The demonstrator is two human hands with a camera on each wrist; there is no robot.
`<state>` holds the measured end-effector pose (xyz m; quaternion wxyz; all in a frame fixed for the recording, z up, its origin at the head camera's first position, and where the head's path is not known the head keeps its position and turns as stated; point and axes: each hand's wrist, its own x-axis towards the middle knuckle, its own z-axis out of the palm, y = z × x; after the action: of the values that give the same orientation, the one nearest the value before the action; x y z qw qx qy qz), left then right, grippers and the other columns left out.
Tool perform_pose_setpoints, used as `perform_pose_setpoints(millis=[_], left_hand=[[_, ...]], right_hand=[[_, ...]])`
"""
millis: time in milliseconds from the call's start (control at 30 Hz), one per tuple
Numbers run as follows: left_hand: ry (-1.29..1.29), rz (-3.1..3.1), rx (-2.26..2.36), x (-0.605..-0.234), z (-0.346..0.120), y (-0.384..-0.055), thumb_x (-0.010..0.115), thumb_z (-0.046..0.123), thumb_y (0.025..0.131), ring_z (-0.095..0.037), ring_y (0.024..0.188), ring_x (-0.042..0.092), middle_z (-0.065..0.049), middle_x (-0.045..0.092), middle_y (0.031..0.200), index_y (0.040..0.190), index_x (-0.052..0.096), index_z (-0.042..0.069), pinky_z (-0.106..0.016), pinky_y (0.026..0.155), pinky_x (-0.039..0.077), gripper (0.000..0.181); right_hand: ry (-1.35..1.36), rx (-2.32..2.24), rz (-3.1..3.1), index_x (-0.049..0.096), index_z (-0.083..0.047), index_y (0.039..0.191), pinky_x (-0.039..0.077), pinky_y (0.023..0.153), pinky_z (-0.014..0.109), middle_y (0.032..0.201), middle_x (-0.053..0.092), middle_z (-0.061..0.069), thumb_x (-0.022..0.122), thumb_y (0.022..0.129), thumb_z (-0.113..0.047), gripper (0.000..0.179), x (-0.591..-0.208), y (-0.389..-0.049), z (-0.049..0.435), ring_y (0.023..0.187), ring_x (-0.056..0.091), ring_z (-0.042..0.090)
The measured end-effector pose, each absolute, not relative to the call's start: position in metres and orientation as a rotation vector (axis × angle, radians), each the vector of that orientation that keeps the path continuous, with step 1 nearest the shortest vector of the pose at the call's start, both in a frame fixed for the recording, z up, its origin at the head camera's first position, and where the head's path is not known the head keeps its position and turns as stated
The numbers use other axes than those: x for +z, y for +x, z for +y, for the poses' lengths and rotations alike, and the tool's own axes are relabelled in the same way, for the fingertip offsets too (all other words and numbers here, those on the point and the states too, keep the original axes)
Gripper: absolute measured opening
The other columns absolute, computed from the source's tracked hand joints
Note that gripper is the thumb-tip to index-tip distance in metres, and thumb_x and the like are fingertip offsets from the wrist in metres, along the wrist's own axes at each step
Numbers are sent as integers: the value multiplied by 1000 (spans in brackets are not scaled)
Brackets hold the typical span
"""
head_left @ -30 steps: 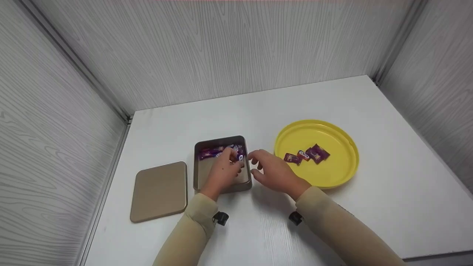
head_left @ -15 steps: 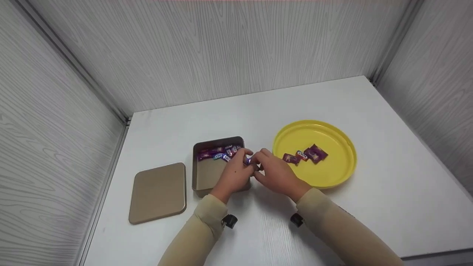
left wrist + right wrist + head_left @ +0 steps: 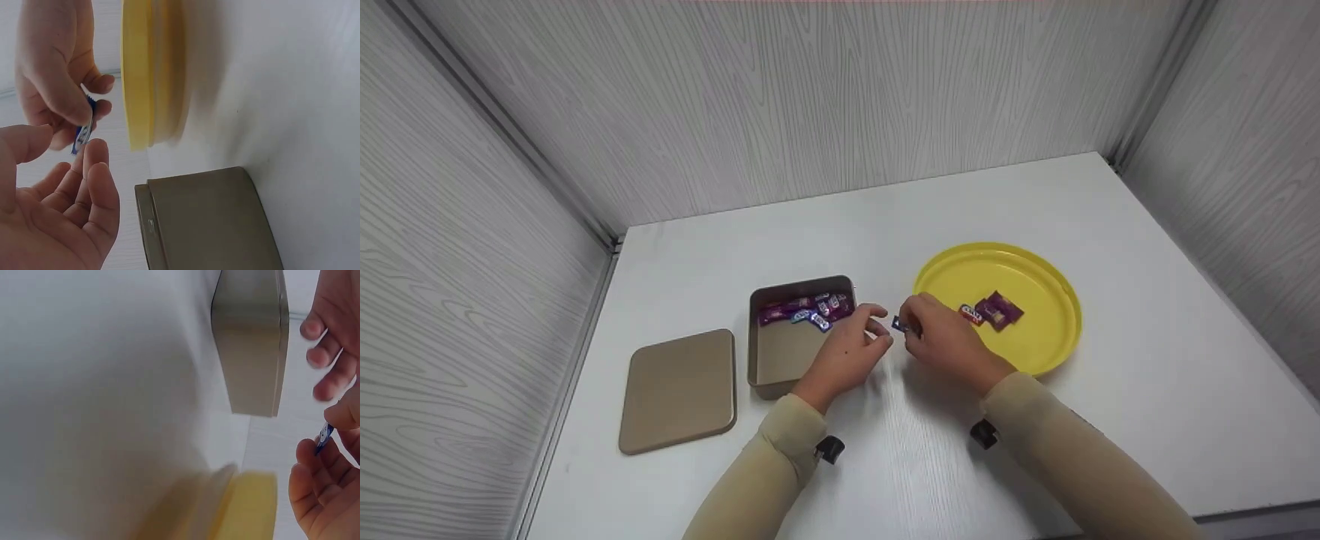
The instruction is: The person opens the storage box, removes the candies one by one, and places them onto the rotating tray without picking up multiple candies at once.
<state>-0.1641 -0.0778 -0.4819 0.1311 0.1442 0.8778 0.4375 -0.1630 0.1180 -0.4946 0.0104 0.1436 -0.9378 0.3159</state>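
Observation:
In the head view my right hand point(image 3: 949, 334) pinches a small blue wrapped candy point(image 3: 898, 324) between thumb and fingers, at the left edge of a round yellow tray point(image 3: 1046, 334). Left of it, my left hand point(image 3: 851, 349) has relaxed, spread fingers and holds nothing, by the right side of a square brown tin point(image 3: 778, 356). Several purple, blue and red wrapped candies point(image 3: 819, 320) lie along the tin's far side. On the tray are purple candies point(image 3: 999, 310) and a red one point(image 3: 971, 313). The left wrist view shows the pinched candy point(image 3: 83, 132) close to my left fingertips.
A flat brown lid point(image 3: 679, 394) lies on the white table point(image 3: 907, 465), left of the tin. Pale wood-grain panels point(image 3: 840, 97) stand behind and at both sides. The tin and tray sit apart from each other.
My left hand came out of the tin with a candy and met my right hand. The candy is now in my right hand, which has drawn off to the right; the left hand's fingers have loosened.

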Motion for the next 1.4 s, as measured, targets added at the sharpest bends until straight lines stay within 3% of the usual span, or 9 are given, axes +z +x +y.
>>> perform_pose_setpoints(millis=[200,433,600,800,1033,1400], left_hand=[[385,2582,1202,-481,-81,-164,61,28,100,-14,94,60,6,63,113,137,52,19,-34,80,52,39],[361,2600,1179,-481,-83,-164,60,28,100,-15,93,59,5,63,111,137,53,17,-37,86,50,39],[360,2610,1172,-480,-85,-165,59,30,99,-16,97,58,5,63,111,136,54,18,-39,92,49,39],[355,2625,1181,-479,-91,-168,59,30,99,-16,101,59,5,63,112,135,55,19,-42,95,48,38],[374,2643,1209,-480,-99,-172,57,28,99,-16,96,60,4,62,111,134,56,15,-40,89,50,38],[313,2774,1117,-488,-120,-183,59,26,98,-17,102,60,0,63,114,133,58,12,-39,92,49,37]], right_hand=[[267,940,-3042,55,-18,103,45,80,38,98,54,2,63,95,-17,12,-495,-177,155,88,52,22],[136,815,-3154,60,-8,106,46,79,44,99,59,9,63,86,-9,20,-501,-192,200,89,55,27],[46,751,-3234,61,-6,109,47,84,48,101,59,11,61,87,-7,22,-504,-191,213,93,56,30],[53,708,-3242,62,-6,109,46,82,48,101,57,11,61,87,-9,22,-503,-192,211,94,53,31],[168,676,-3162,65,-7,109,46,73,46,98,57,10,58,87,-12,24,-501,-191,202,89,54,30],[302,756,-3117,66,-10,111,47,80,48,101,59,6,62,93,-20,21,-493,-191,167,91,57,28]])
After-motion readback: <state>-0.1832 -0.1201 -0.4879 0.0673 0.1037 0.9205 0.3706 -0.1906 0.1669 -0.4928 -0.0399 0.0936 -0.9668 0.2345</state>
